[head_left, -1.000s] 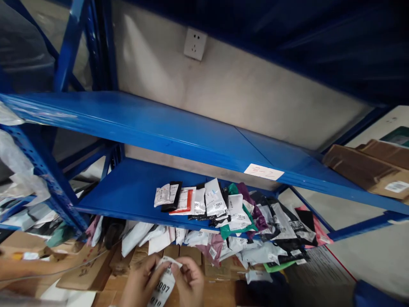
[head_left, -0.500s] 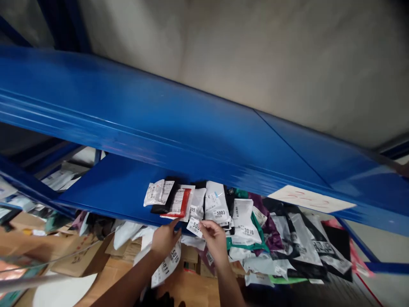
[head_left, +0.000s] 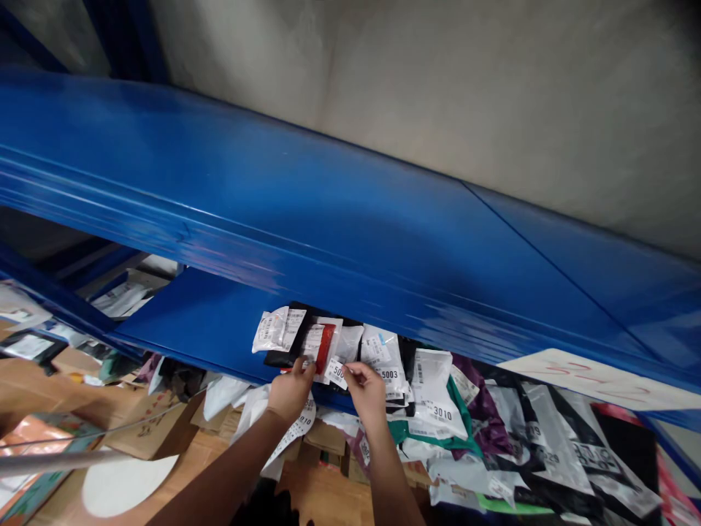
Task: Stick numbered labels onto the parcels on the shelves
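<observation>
My right hand (head_left: 366,393) is closed, its thumb and fingertips pinching a small white number label (head_left: 336,373) that begins "500". My left hand (head_left: 291,391) has its fingers bent at the lower edge of a red and white parcel bag (head_left: 319,345). From under that hand hangs a strip of numbered labels (head_left: 300,426), with "5010" readable; the grip on it is partly hidden. Beside the red bag lie a small white parcel (head_left: 271,330) on a black one and, to the right, a white parcel marked 5003 (head_left: 382,354).
A blue shelf beam (head_left: 285,212) crosses above my hands, with a handwritten white card (head_left: 591,378) on it. Right of my hands are a parcel marked 3010 (head_left: 432,391) and a purple bag (head_left: 487,416). Cardboard boxes (head_left: 156,424) lie below the blue shelf (head_left: 202,314).
My left hand has moved up and right to the red bag's lower edge. The "500" label in my right hand is now up against the parcels. The view has shifted slightly left.
</observation>
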Demonstrator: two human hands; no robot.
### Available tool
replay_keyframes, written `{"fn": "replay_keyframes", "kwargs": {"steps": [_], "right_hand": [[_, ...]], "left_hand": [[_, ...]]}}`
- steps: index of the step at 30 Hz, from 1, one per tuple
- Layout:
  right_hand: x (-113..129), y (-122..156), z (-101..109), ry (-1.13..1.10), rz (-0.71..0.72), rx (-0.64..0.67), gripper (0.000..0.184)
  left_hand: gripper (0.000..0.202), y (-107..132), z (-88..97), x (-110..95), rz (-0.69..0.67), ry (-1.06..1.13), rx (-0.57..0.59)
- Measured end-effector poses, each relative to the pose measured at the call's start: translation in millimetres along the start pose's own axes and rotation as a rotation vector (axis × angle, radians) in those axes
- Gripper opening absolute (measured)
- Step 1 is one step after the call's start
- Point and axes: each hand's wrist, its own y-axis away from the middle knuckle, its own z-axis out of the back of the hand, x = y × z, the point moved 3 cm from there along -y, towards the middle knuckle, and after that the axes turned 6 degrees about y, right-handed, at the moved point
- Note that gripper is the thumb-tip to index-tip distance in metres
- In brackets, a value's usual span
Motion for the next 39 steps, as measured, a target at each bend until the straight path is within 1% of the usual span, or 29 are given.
{"fn": "replay_keyframes", "kwargs": {"steps": [3, 7, 10, 13, 17, 20, 22, 25, 27, 28, 30, 32, 33, 34, 35, 36, 38, 39], "right_hand": [[6.4, -4.2, -4.1, 0.073, 0.027, 0.067, 0.027], [17.4, -8.8, -14.0, 0.199, 0.057, 0.215, 0.012], [23.2, -12.4, -24.9, 0.301, 0.05, 0.268, 0.01], [26.1, -17.7, -40.1, 0.408, 0.039, 0.299, 0.011], [26.4, -24.5, -56.9, 0.6, 0.014, 0.309, 0.013], [26.7, -23.2, -59.5, 0.736, 0.01, 0.301, 0.011], [27.5, -18.7, -58.7, 0.793, 0.023, 0.302, 0.012], [28.9, -11.2, -58.9, 0.849, 0.041, 0.288, 0.022], [30.0, -9.0, -60.1, 0.881, 0.048, 0.271, 0.028], [30.8, -9.1, -59.9, 0.895, 0.05, 0.261, 0.03], [33.5, -10.5, -55.3, 0.91, 0.053, 0.24, 0.028], [38.0, -10.6, -43.5, 0.898, 0.049, 0.213, 0.023], [41.0, -8.7, -35.7, 0.879, 0.053, 0.202, 0.019], [44.4, -5.0, -27.8, 0.859, 0.066, 0.195, 0.015], [47.8, 0.8, -21.3, 0.8, 0.094, 0.207, 0.013], [50.9, 8.7, -17.6, 0.689, 0.131, 0.255, 0.016], [54.2, 28.6, -19.1, 0.349, 0.179, 0.414, 0.031], [54.1, 38.6, -23.3, 0.163, 0.173, 0.479, 0.04]], "left_hand": [[0.031, -0.3, 0.9, 4.0, 0.021, 0.038, -0.024], [0.031, 2.5, -0.5, 14.6, 0.086, 0.105, -0.07], [0.031, 3.5, -0.3, 21.5, 0.109, 0.157, -0.103], [0.029, 2.7, 2.1, 24.0, 0.112, 0.204, -0.126], [0.027, -0.4, 4.4, 21.0, 0.076, 0.259, -0.132], [0.025, -1.7, 3.3, 19.5, 0.029, 0.302, -0.112], [0.023, -0.2, 2.0, 20.9, -0.016, 0.338, -0.094], [0.023, 8.2, 0.8, 26.3, -0.089, 0.399, -0.078], [0.027, 17.4, 1.4, 30.4, -0.137, 0.481, -0.09], [0.026, 22.3, 1.8, 32.2, -0.154, 0.534, -0.081], [0.019, 31.2, 3.0, 34.8, -0.152, 0.662, -0.011], [0.027, 37.3, 6.3, 35.9, -0.122, 0.83, 0.083], [0.032, 38.8, 9.5, 36.2, -0.105, 0.937, 0.109], [0.035, 39.0, 13.9, 36.8, -0.081, 1.059, 0.101], [0.037, 38.0, 18.8, 37.9, -0.054, 1.179, 0.064], [0.04, 36.0, 23.7, 39.3, -0.024, 1.283, 0.014], [0.044, 30.2, 31.1, 42.9, 0.033, 1.416, -0.089], [0.045, 26.9, 33.5, 44.8, 0.052, 1.448, -0.126]]}}
